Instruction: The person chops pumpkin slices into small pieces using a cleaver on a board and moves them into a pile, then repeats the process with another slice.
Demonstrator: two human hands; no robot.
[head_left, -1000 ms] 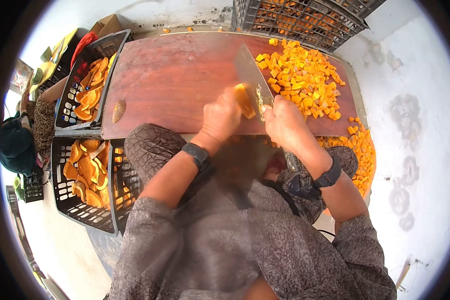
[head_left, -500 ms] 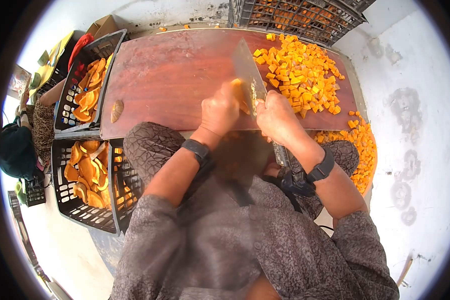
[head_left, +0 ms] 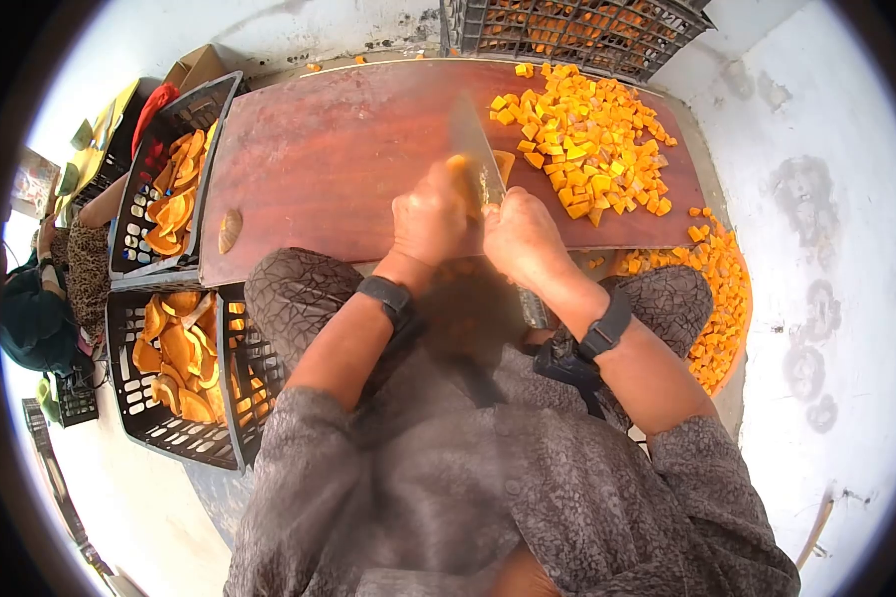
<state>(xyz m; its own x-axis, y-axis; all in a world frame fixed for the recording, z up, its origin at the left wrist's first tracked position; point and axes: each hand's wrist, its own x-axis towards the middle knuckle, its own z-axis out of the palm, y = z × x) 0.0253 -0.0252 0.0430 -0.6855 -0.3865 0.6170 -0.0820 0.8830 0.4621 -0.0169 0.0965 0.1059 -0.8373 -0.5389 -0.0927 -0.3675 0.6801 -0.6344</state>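
Observation:
My right hand (head_left: pixel 524 235) is closed around the handle of a broad-bladed kitchen knife (head_left: pixel 480 149), its blade pointing away from me over the red-brown board. Close to the left of the blade, my left hand (head_left: pixel 428 213) is closed on a pumpkin piece (head_left: pixel 457 163), mostly hidden by the fingers and blurred. A cut slice of pumpkin (head_left: pixel 505 162) shows just right of the blade. Beyond it, a heap of pumpkin cubes (head_left: pixel 587 139) covers the board's right side.
Two black crates of pumpkin pieces (head_left: pixel 174 214) (head_left: pixel 179 348) stand at the left. More cubes (head_left: pixel 717 318) lie below the board (head_left: pixel 319 129) at right. A pumpkin scrap (head_left: pixel 230 230) rests near its left edge. Black crates (head_left: pixel 577 35) stand behind; another person (head_left: pixel 45 298) is far left.
Both hands and the knife have shifted slightly left. A cut slice of pumpkin now shows on the right side of the blade. The view has also moved a little.

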